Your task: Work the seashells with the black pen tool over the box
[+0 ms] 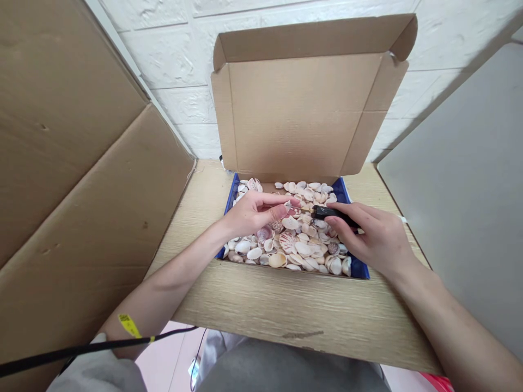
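My left hand [254,211] pinches a small white shell [287,205] between thumb and fingers, above an open cardboard box with blue side walls [360,268]. Gripped in my right hand [373,231] is a small black mini drill [323,212] with a brass-coloured chuck. Its thin bit points left and reaches the shell; whether it has gone into it I cannot tell. Below both hands, many loose seashells [302,247] fill the box, some white, some cream, and a fan-shaped one with reddish streaks [287,242].
The box's lid [294,114] stands raised against a white brick wall [167,54]. Tall cardboard [93,163] borders the wooden table [253,299] on the left, a pale panel [466,163] on the right. A black cable [93,345] crosses at lower left.
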Demonstrator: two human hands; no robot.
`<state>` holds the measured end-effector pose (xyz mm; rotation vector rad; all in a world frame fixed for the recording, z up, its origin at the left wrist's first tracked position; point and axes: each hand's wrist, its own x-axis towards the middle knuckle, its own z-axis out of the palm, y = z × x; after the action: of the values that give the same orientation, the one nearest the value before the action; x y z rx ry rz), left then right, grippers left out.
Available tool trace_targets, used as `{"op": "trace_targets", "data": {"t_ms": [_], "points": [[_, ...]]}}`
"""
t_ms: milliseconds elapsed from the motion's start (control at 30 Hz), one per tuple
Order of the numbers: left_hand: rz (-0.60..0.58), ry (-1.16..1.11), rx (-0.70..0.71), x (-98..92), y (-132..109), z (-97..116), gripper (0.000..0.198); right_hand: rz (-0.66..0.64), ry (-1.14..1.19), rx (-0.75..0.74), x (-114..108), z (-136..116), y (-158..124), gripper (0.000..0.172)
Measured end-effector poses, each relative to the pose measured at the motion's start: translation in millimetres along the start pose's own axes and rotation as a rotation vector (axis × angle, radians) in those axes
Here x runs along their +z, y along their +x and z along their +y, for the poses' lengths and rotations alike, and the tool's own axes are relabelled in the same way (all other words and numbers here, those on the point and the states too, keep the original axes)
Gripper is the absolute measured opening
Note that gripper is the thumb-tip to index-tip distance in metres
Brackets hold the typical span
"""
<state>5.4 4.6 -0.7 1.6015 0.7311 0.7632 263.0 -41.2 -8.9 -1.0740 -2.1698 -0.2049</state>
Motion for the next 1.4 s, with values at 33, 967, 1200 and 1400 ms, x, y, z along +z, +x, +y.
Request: {"op": "trace_targets", "data": {"t_ms": [33,967,1200,1400], "points": [[-0.001,0.003,-0.007,0.1,0.1,-0.2,0.048,0.008,-0.005,-0.002,0.0,0.1,0.3,0.018],[-0.012,0.173,-0.016,-1.1,-1.6,2.5,0.041,0.110,-0.057,0.030,1.3,-1.1,3.5,0.023],[0.014,0.112,-0.030,0.0,-2.1,4.4,0.039,-0.008,0.012,0.060,-0.3,-1.4,2.0,0.016],[0.020,0.101,-0.051,1.0,-0.9,5.1,0.041,-0.032,0.036,0.061,0.2,-1.0,0.9,0.015]]}}
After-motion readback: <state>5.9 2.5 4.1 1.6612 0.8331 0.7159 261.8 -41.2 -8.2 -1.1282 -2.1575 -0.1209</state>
